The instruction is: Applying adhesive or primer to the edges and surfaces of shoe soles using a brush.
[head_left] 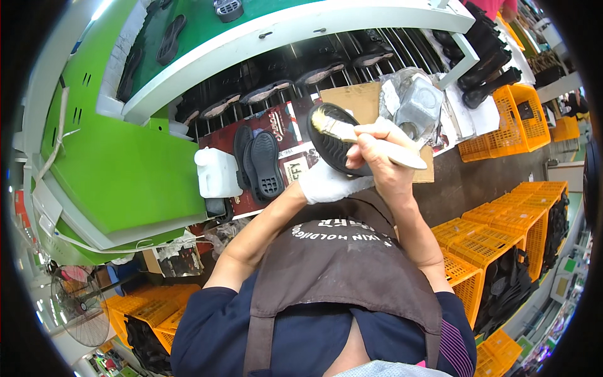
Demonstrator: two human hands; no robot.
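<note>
A black shoe sole (331, 149) is held up in front of my apron, its hollow inner side facing up. My left hand (330, 183), in a white glove, is closed around its near end. My right hand (384, 151) is bare and grips a flat brush (338, 127) by its pale handle. The brush's yellowish bristles touch the sole near its far end. More black soles (264, 164) lie stacked on the bench to the left, beside a white plastic jug (217, 173). A grey container (419, 107) wrapped in clear plastic stands at the right.
Beyond the bench, dark shoe parts (270, 93) sit along a rack of metal bars under a white frame (301, 34). A green machine (132, 169) fills the left. Black boots (493, 81) and orange crates (507, 122) stand right; more crates (483, 239) flank me.
</note>
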